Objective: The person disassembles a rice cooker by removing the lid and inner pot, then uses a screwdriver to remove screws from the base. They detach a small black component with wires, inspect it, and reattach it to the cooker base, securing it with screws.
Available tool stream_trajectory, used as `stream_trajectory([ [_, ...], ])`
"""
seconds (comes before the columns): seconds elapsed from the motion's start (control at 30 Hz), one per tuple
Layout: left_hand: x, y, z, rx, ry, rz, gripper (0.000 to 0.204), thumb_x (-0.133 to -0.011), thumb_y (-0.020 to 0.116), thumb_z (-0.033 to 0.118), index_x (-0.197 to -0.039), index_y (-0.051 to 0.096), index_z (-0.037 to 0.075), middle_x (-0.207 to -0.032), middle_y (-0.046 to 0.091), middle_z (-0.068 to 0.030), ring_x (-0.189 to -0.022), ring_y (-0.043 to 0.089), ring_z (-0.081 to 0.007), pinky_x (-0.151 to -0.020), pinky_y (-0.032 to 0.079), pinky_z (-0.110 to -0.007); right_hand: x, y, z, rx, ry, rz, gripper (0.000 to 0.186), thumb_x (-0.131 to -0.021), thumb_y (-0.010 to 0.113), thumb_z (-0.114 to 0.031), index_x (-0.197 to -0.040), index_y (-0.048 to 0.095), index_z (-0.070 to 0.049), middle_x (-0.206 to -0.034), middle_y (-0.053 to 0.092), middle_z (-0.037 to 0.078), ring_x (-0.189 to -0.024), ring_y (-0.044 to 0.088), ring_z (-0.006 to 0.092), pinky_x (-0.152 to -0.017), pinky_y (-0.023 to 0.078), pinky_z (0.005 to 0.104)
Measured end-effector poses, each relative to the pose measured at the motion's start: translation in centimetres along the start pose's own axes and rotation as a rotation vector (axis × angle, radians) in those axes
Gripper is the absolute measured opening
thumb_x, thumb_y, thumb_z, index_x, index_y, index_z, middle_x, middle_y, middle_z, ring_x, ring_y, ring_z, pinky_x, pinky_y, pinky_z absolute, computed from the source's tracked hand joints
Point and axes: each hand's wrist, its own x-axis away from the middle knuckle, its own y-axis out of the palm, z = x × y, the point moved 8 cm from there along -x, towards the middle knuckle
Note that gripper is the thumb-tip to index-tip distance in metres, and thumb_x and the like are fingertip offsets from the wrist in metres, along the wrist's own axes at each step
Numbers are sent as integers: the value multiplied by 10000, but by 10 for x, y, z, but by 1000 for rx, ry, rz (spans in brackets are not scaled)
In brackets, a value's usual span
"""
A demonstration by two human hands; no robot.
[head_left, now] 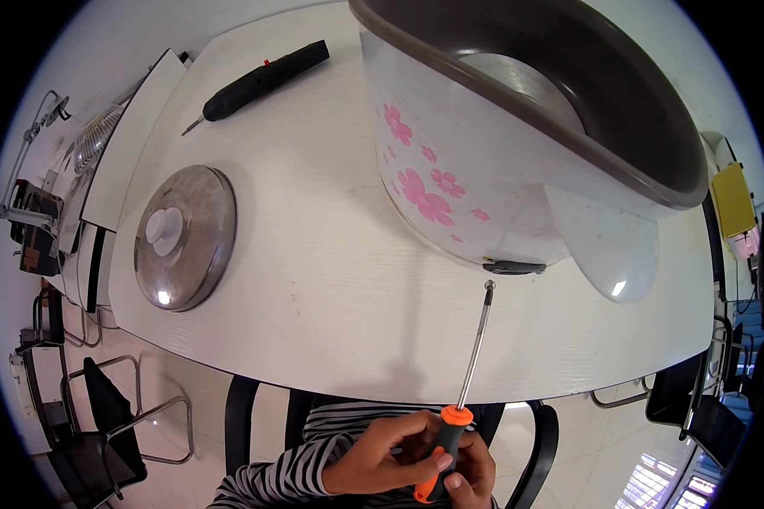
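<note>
Both my hands are at a screwdriver (pixel 475 356) with an orange and dark grey handle, close to my body. Its shaft points away from me over the table edge, and a small screw (pixel 490 286) appears to sit at the tip. My left hand (pixel 384 455) closes on the handle from the left, thumb along it. On the other side, the fingers of my right hand (pixel 475 475) wrap the handle, partly hidden. Beyond the tip stands a large white tub-like appliance housing (pixel 492 195) with pink flowers and a brown rim; a metal disc (pixel 526 81) shows inside.
On the white table (pixel 314 280) lie a round metal lid (pixel 199 246) with a white knob and a black power screwdriver (pixel 263 82). A small dark piece (pixel 514 267) is at the housing's base. Chairs (pixel 102 433) stand around, and a fan (pixel 98 140) is at left.
</note>
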Motion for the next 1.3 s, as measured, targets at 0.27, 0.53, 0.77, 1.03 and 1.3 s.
stream_trajectory([
  [0.27, -2, 6, -1, -19, 7, -40, 226, -774, 564, 175, -901, 479, 9, -544, 368, 38, -461, 320, -25, -413, 234, -177, 6, -3, 4, -101, 35, 9, 298, -829, 476, -227, -1005, 395, 0, -670, 505, 50, -498, 421, 50, -463, 338, 185],
  [0.53, 10, -3, 2, -155, 12, 7, 262, -795, 535, 215, -922, 480, -8, -604, 461, -18, -485, 403, -70, -439, 311, -201, 7, -3, 2, 267, -24, -37, 398, -740, 591, -255, -978, 412, 9, -666, 503, 35, -518, 427, 55, -477, 343, 184],
  [0.77, 50, -57, 40, -425, 241, 298, 168, -794, 514, 132, -816, 521, -35, -682, 501, -84, -566, 482, -151, -488, 367, -227, -24, 53, -15, 62, -69, -310, 390, -764, 569, -225, -1018, 421, 32, -564, 468, 30, -428, 351, 48, -404, 274, 189],
  [1.03, 83, -118, 97, -1078, 511, 948, 180, -659, 579, -1, -838, 588, -1, -779, 539, -110, -641, 522, -182, -547, 419, -245, -33, 96, 20, -393, 339, -491, 289, -826, 490, -262, -956, 408, -17, -656, 378, 0, -511, 357, 48, -465, 308, 183],
  [1.3, 45, -127, 95, -1464, 572, 858, 253, -630, 609, 32, -881, 577, 36, -856, 522, -39, -767, 513, -186, -638, 422, -273, -29, 88, 26, -331, 355, -510, 314, -826, 488, -264, -993, 388, -18, -674, 448, 30, -516, 404, 71, -462, 339, 194],
])
